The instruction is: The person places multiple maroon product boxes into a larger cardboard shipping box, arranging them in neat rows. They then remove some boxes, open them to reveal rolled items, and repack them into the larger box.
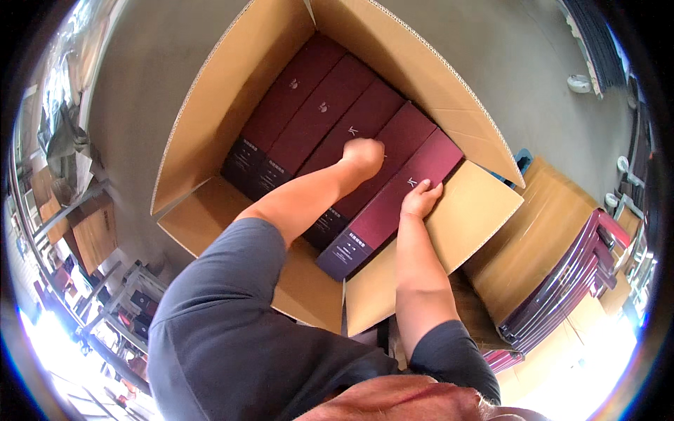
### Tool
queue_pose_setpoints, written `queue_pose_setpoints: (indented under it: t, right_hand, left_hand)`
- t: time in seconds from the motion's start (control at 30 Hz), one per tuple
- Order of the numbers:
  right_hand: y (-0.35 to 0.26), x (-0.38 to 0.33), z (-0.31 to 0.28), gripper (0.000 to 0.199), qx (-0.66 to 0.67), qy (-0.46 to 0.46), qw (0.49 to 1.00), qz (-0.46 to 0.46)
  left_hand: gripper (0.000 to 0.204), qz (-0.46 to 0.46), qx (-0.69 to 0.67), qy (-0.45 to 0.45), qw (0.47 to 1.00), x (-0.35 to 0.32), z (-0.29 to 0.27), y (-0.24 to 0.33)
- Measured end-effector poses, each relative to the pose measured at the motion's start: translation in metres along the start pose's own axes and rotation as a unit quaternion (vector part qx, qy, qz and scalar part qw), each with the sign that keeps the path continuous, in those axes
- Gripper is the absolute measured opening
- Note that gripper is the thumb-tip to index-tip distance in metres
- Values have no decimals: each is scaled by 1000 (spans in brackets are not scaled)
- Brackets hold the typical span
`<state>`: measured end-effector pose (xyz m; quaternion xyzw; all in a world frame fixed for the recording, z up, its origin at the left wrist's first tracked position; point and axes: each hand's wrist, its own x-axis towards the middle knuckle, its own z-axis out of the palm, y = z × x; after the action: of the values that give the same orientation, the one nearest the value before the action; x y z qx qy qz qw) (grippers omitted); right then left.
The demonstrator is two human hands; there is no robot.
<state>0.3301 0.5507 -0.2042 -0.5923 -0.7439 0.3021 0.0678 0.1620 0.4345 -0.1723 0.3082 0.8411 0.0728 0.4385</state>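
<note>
Several long maroon boxes with dark navy ends stand side by side in a large open cardboard carton point(210, 112). My left hand point(364, 156) is curled into a fist against the tops of the middle maroon boxes point(351, 105); whether anything is inside the fist is hidden. My right hand point(421, 201) grips the outer edge of the rightmost maroon box point(400, 184), thumb on its top and the other fingers partly hidden down its side. That box sits higher than its neighbours and lies close to the carton's right wall.
The carton's flaps stand raised around it on a grey floor point(140, 84). At the right are a brown cardboard piece point(537, 217) and a stack of maroon, glossy-edged pieces point(562, 288). Metal racks point(133, 302) with goods line the left side.
</note>
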Motion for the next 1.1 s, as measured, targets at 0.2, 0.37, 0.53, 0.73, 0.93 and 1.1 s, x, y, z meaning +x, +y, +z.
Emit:
queue_pose_setpoints:
  t: [0.2, 0.37, 0.53, 0.73, 0.93, 1.1]
  right_hand:
    - [13, 15, 31, 97, -316, -173, 932, 32]
    - [-85, -24, -17, 94, -443, -320, 838, 4]
    - [40, -67, 27, 84, -299, -684, 647, 155]
    - [9, -60, 6, 66, -392, -590, 706, -14]
    - [-199, 34, -95, 35, -161, 59, 821, -545]
    - [-254, 100, -137, 52, -179, -119, 906, -365]
  left_hand:
    - [35, 173, 75, -68, 980, -97, 63, 1]
    - [38, 176, 39, -351, 919, -151, 161, 3]
    - [30, -170, -159, -215, 949, -115, 280, -11]
    - [31, 328, 285, -367, 823, -87, 323, -29]
    - [38, -66, -129, -118, 982, -222, 32, -75]
    - [47, -352, -82, 501, 787, -401, -11, -135]
